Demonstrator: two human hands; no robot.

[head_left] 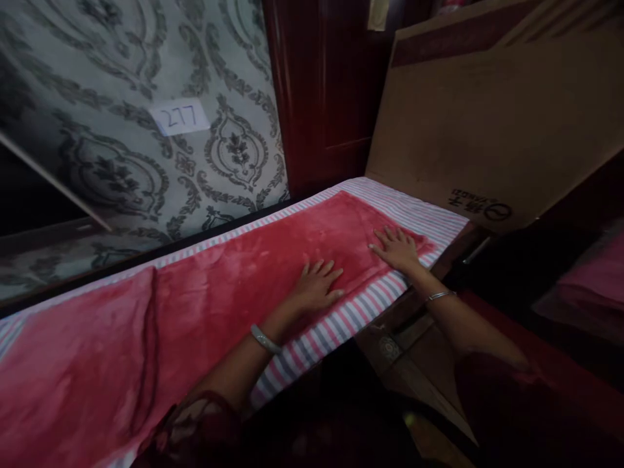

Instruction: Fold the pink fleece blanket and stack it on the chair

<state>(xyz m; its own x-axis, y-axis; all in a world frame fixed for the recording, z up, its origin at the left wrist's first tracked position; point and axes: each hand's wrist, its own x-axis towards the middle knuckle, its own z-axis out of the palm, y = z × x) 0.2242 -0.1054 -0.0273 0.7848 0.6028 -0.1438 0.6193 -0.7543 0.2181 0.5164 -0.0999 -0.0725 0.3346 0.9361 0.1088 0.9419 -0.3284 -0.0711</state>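
A red plush blanket (234, 286) lies spread along a long surface, over a striped cloth (341, 325) in pink, grey and white. My left hand (316, 286) rests flat on the middle part of the blanket, fingers apart. Farther right, my right hand (397, 250) lies with spread fingers near the blanket's right end. Neither hand grips anything. To the left, a folded layer of the blanket makes a thick edge that runs across it. Striped cloth shows along both long sides and beyond the right end.
A large cardboard sheet or box (487, 123) stands at the right end. Behind are a dark red wooden panel (322, 84) and a patterned wall (234, 149) with a paper marked 277 (180, 117). Pink fabric (595, 273) lies at the far right.
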